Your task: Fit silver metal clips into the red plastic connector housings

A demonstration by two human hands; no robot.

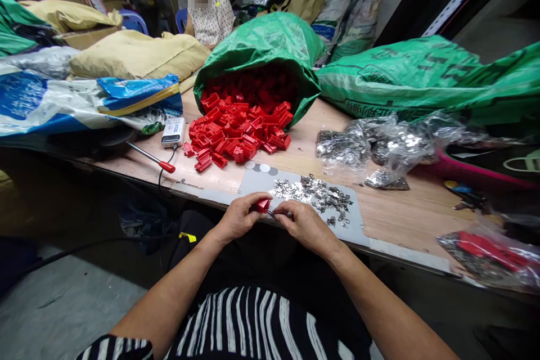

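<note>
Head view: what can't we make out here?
All in the head view:
- Held red part: mostly covered by the left hand.
- Thin piece at the right hand: too small to identify, partly behind the fingers.
- Metal pieces on the gray mat: individual shapes too small.
- Depth of the red pile: lost in shadow inside the green sack.
- Clear bag, lower right: cut off by the picture's edge.

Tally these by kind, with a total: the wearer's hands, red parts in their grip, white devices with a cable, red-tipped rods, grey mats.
Hands: 2 (left hand, right hand)
Held red part: 1
White device: 1
Red-tipped rod: 1
Grey mat: 1
Total: 6
</note>
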